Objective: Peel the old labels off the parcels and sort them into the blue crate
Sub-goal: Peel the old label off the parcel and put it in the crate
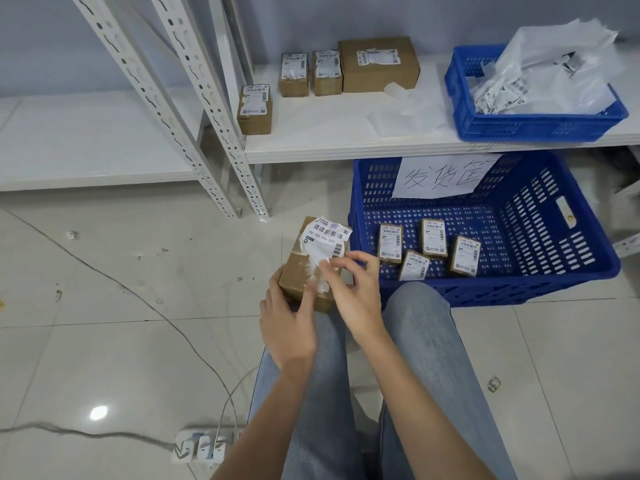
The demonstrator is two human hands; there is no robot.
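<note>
Left hand (287,327) braces the parcel (308,271) from below the pinch; right hand (349,289) pinches the half-lifted label (325,244). Best pull low and slow, away from that pinch.

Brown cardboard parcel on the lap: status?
Left hand holds brown cardboard parcel. Right hand pinches half-peeled white label. Blue crate alongside, path clear.

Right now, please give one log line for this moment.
step: peeling label | left hand: holds parcel | right hand: pinches label, half lifted | big blue crate: five parcels inside
</note>
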